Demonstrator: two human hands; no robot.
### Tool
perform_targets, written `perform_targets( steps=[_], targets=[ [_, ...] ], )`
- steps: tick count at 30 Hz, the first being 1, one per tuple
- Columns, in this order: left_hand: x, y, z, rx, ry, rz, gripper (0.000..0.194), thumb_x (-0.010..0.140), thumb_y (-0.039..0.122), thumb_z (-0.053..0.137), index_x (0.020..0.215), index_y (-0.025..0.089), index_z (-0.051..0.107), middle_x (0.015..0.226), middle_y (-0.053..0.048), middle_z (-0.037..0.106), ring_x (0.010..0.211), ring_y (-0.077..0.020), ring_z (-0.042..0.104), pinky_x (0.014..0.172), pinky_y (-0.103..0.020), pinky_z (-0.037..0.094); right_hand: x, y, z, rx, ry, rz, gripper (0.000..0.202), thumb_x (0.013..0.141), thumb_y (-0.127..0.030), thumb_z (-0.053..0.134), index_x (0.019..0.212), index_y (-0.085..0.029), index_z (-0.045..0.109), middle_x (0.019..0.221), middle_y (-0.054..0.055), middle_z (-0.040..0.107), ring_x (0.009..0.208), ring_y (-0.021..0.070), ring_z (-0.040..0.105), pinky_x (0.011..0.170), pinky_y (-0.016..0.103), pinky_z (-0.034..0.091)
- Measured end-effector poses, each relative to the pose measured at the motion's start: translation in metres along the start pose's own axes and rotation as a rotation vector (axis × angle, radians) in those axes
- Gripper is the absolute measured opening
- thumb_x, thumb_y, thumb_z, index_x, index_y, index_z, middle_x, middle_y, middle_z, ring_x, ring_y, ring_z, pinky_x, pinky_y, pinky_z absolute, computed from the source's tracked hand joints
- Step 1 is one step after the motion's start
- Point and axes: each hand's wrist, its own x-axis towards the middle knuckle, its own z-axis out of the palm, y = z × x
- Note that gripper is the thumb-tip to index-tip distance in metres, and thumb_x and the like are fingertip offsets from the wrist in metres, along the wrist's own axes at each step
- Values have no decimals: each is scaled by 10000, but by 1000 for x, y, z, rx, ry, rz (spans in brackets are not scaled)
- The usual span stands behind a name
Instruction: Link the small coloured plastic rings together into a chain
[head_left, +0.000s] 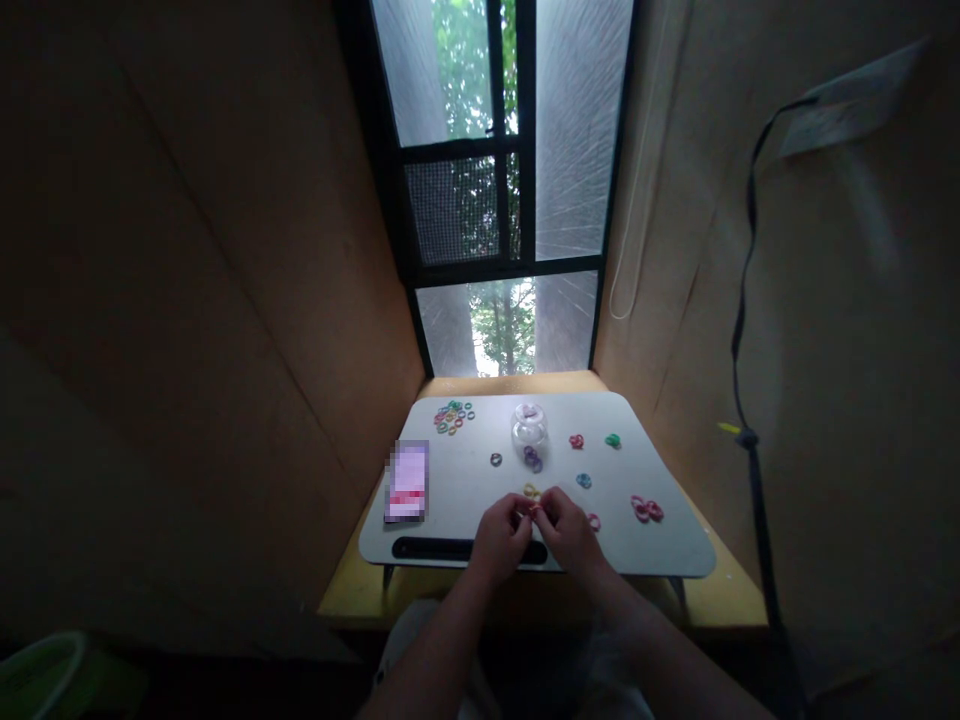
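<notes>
Over the lap desk (465, 480), both hands (534, 535) pinching a small red ring (535, 510), fingertips touching.

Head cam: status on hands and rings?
Left hand and right hand meet over the lap table, pinching a small red ring. Yellow rings just beyond fingertips. Nothing blocking.

Pale grey lap table (465, 480) under both hands, with a black slot (442, 549) just left of the left hand (501, 540). Small red ring (535, 509) pinched between left hand and right hand (570, 535). Yellow rings (531, 491) just beyond the fingertips; purple rings (532, 458) farther out, below a clear jar (529, 428). Blue ring (583, 480), red ring pair (576, 441) and green ring (613, 440) beyond the right hand; pink rings (646, 509) to its right. Mixed-colour ring pile (453, 416) far beyond the left hand.
</notes>
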Motion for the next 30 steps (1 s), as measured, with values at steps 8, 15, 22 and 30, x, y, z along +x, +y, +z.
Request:
perform_targets(
  steps=[8, 15, 22, 30],
  targets=[
    [-1, 3, -1, 8, -11, -10, 160, 822, 229, 533, 904, 178, 660, 805, -12, 682, 630, -117, 558, 613, -236, 431, 0, 2, 0, -40, 0, -4, 109, 813, -277, 493, 734, -219, 445, 628, -31, 520, 576, 138, 511, 542, 241, 354],
    [-1, 5, -2, 28, -11, 11, 156, 814, 220, 533, 892, 181, 662, 828, -16, 686, 654, -123, 558, 631, -241, 437, 0, 2, -1, -67, -2, -4, 123, 802, -278, 505, 709, -218, 452, 598, -38, 503, 552, 130, 481, 524, 237, 327],
    [-2, 6, -2, -5, -22, 8, 149, 817, 223, 536, 891, 175, 655, 799, -9, 680, 630, -113, 546, 613, -229, 425, 0, 2, -2, -76, -12, 1, 164, 801, -275, 513, 674, -218, 427, 595, -39, 499, 557, 129, 482, 529, 236, 322],
    [-1, 5, -1, 23, -17, 3, 160, 818, 225, 523, 887, 176, 658, 800, -9, 677, 631, -112, 544, 616, -229, 421, 0, 4, 0, -90, 1, -11, 160, 788, -261, 510, 657, -215, 431, 587, -39, 493, 552, 126, 460, 527, 238, 309]
  ],
)
